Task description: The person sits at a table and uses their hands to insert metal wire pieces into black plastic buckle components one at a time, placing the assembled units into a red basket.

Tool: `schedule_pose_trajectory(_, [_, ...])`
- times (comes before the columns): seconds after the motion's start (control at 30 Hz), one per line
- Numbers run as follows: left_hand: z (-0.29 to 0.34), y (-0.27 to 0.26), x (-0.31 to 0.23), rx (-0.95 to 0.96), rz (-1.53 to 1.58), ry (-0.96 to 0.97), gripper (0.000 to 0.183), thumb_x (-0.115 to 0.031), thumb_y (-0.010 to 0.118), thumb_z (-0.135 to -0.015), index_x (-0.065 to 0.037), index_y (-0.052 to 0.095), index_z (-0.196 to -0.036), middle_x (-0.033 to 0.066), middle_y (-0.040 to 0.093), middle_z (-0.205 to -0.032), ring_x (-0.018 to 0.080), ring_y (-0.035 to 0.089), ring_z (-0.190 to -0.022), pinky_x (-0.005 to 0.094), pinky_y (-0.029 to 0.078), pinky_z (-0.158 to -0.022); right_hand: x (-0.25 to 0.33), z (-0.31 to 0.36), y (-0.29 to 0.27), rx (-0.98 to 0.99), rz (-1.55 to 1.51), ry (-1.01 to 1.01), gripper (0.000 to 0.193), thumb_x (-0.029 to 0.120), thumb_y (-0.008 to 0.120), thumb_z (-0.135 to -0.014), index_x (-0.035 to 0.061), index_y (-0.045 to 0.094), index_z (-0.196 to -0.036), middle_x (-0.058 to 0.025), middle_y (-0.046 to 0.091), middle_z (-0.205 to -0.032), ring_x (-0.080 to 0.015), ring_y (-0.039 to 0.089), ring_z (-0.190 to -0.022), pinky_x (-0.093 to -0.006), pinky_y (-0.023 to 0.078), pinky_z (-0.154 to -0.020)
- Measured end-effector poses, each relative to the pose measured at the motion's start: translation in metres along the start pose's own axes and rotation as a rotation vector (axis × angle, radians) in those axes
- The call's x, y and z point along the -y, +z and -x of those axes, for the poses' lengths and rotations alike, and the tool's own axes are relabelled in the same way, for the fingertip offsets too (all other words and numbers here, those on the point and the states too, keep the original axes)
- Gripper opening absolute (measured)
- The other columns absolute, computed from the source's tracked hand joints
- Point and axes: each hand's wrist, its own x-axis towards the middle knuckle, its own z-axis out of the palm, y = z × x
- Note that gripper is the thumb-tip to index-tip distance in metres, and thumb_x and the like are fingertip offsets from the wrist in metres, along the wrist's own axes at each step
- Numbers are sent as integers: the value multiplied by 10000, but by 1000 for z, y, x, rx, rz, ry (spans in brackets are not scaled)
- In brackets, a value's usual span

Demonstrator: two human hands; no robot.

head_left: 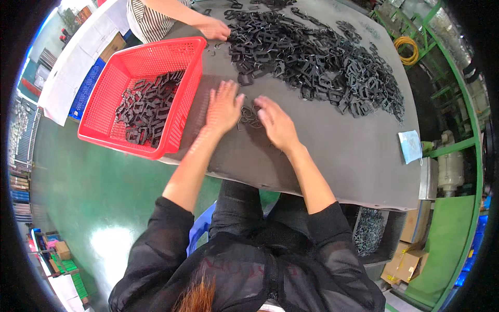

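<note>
Scatter risk: small bent pieces [250, 119] could have skidded across the worktop [358, 161] under a hurried sweep | they lay at 3 o'clock from the left hand [224, 110], 9 o'clock from the right hand [279, 126] | left spread, apparently empty; right loosely curled, blurred, hold could not be told

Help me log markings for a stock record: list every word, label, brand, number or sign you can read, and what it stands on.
Nothing can be read.
Black sheer top: faint lettering across the chest, too blurred to read.
Open cardboard box: any print is too small to read.
Red perforated plastic basket: no lettering shows.
Black frame-shaped pieces heaped on the table: no lettering can be made out.
</note>
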Motion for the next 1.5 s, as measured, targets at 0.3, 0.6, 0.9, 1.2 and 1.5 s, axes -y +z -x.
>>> schedule_pose_trajectory(0.3, [4, -47, -60, -308, 914, -115, 362, -259, 344, -979, -15, 577, -1109, 115, 589, -1136, 242, 544, -1075, 377, 412, -928, 23, 35, -17, -123, 541, -45, 426, 329, 561, -865, 87, 534, -1214, -106, 429, -1346, -283, 374, -1271, -500, 235, -1054])
schedule_pose_trajectory(0.6, [10, -105, -76, -383, 989, -78, 359, -273, 371, -982, -3, 581, -1088, 103, 602, -1095, 177, 566, -1028, 308, 449, -836, 32, 22, 39, 113, 906, 29, 460, 349, 319, -936, 161, 410, -1346, -8, 326, -1440, -209, 215, -1359, -626, 63, -1053])
schedule_pose_trajectory(0.9, [38, -58, -61, -186, 917, -193, 286, -192, 397, -967, -9, 614, -1003, 63, 648, -923, 115, 596, -834, 252, 450, -696, -27, 183, -165, -162, 1026, 417, 397, 251, 346, -946, 107, 445, -1302, -93, 410, -1373, -302, 337, -1289, -454, 286, -1027])
schedule_pose_trajectory(1.2, [-35, 9, -116, -115, 659, 185, 239, -183, 532, -893, -13, 595, -1049, 96, 641, -947, 214, 618, -921, 313, 465, -832, 13, 341, -244, -417, 1178, 1101, 337, 297, 429, -932, 110, 560, -1179, -110, 456, -1312, -303, 399, -1236, -495, 315, -995])
schedule_pose_trajectory(1.5, [-155, 68, -169, 105, -228, 98, 727, -505, 606, -771, -12, 426, -1273, 150, 386, -1350, 284, 272, -1321, 627, 207, -1017, -4, 213, -198, -553, 917, 527, 277, 139, 556, -855, 34, 567, -1112, -179, 478, -1237, -352, 440, -1157, -427, 349, -980])
